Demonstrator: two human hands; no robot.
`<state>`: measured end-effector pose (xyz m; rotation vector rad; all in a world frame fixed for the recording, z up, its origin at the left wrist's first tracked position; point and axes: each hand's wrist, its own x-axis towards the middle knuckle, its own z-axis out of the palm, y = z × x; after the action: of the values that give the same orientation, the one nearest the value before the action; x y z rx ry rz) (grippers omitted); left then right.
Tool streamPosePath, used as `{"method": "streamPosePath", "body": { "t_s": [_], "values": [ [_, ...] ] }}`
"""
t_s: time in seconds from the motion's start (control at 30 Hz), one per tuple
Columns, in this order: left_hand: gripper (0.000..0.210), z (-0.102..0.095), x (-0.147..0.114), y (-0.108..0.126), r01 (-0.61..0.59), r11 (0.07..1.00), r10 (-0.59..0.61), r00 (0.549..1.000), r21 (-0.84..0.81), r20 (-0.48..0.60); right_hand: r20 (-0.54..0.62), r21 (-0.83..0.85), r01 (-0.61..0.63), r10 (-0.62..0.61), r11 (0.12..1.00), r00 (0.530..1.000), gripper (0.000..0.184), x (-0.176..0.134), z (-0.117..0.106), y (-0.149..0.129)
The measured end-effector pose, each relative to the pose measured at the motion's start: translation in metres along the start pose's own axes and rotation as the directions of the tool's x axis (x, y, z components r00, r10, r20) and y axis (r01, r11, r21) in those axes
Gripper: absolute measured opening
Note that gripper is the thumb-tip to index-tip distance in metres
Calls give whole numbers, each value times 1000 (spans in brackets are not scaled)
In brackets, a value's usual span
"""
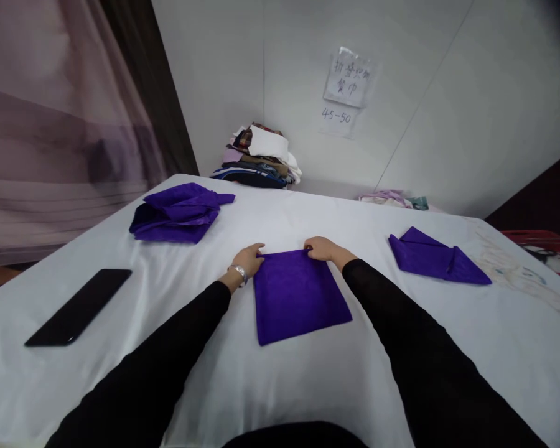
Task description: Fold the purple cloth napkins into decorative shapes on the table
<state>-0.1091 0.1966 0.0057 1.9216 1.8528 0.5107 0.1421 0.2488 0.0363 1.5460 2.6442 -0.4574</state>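
Observation:
A purple cloth (296, 295) lies folded into a flat rectangle on the white table (242, 367) in front of me. My left hand (248, 259) pinches its far left corner. My right hand (321, 249) pinches its far right corner. Both arms wear black sleeves, and a silver bracelet sits on my left wrist. A heap of several purple cloths (177, 213) rests at the far left. One purple cloth folded into a pointed shape (436, 256) lies to the right.
A black phone (79, 307) lies on the table's left side. A stack of mixed clothes (260, 158) stands against the white wall at the back. More fabric (394, 199) sits at the far edge. A red crate (548, 249) is at the right.

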Motion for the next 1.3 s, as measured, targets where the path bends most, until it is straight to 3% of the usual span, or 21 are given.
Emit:
{"method": "streamPosePath", "body": {
  "t_s": [0.13,0.27,0.37,0.47,0.53,0.63,0.7,0.83,0.9,1.03,1.13,1.3],
  "values": [
    [43,9,32,14,-56,998,57,998,-39,19,12,44,-143,143,989,990,24,-30,6,27],
    [46,15,42,23,-97,991,101,994,-96,38,22,93,-277,277,956,961,21,-67,16,41],
    [46,13,30,23,-148,984,148,989,-101,-10,5,107,-362,364,926,931,21,-90,23,44],
    [41,10,-6,24,-260,963,257,965,-70,-59,-34,113,-408,414,906,910,21,-108,27,42],
    [40,12,-43,27,-416,908,415,909,-52,-30,-53,120,-421,430,899,901,21,-119,30,42],
    [48,22,-99,33,-659,749,661,735,-73,151,-91,139,-438,452,888,887,25,-135,35,41],
    [49,28,-127,37,-708,700,706,665,-93,245,-209,184,-386,420,904,883,35,-148,42,39],
    [46,36,-149,43,-702,711,688,682,-43,249,-456,165,-79,147,983,878,50,-182,63,29],
    [44,38,-149,48,-725,689,701,663,-7,264,-472,107,-1,52,994,880,53,-199,73,23],
    [39,40,-143,61,-771,632,715,621,83,321,-499,75,-51,81,996,863,55,-227,89,9],
    [35,45,-140,67,-767,620,700,635,162,328,-491,78,31,12,996,871,54,-238,95,-2],
    [28,54,-136,71,-720,660,673,694,215,258,-375,109,202,-148,973,915,58,-243,96,-21]
  ]
}}
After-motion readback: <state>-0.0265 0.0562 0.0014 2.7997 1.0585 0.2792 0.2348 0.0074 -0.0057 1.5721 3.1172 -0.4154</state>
